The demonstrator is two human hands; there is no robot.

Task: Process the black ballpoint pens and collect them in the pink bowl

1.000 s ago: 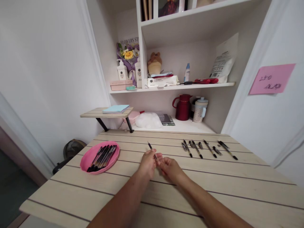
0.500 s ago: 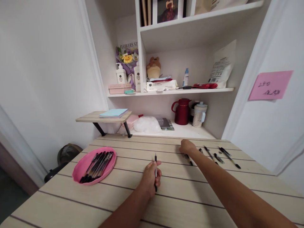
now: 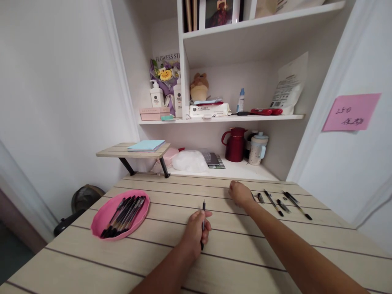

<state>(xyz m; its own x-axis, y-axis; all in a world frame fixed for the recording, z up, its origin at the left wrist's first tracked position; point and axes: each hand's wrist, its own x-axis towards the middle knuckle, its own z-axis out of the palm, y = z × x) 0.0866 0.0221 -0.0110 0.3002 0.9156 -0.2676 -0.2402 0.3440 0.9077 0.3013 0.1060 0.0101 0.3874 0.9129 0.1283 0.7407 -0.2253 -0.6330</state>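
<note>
My left hand (image 3: 197,230) is closed around a black pen (image 3: 203,206), its bare tip pointing up and away from me. Over the table to the right, my right hand (image 3: 240,194) has its fingers curled in, and whatever they hold is hidden behind the hand. Just beyond that wrist lie loose pen parts: a dark cap (image 3: 260,198), an uncapped pen (image 3: 273,203), another cap (image 3: 283,206) and a longer black pen (image 3: 297,205). On the left, a pink tray (image 3: 98,214) holds several capped black pens (image 3: 125,216) side by side.
A small raised stand (image 3: 113,150) with blue paper (image 3: 146,145) on it stands at the table's back left. Behind the table are a white plastic bag (image 3: 190,161), a red jug (image 3: 235,145) and a speckled cup (image 3: 257,151). A pink note (image 3: 352,112) hangs on the right wall.
My right hand has shifted slightly left, and the pen that lay beneath it no longer shows on the table. My left hand still holds its pen, nearly in place.
</note>
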